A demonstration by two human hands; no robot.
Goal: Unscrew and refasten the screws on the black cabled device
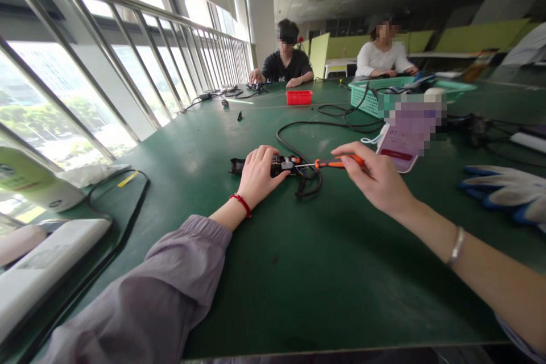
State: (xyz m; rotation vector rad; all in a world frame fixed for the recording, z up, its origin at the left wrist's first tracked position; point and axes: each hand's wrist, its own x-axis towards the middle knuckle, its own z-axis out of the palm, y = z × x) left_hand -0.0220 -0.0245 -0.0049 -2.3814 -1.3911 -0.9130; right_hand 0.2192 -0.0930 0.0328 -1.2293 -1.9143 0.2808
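A black device (237,166) with exposed inner parts and a cable lies on the green table (264,284). My left hand (258,175) is wrapped over its body, pressing it to the tabletop, the thumb near the open end. In my right hand (375,176) is an orange and black screwdriver (330,164), gripped by the handle. Its thin shaft points left and its tip meets the exposed parts of the device. Small details at the tip are too small to tell.
Beyond my right hand stand a phone (401,142) and a green basket (362,96). Gloves (507,187) lie at right, a red tray (299,97) farther back. A white case (46,267) and bottle (38,179) are at left. Two people sit across the table.
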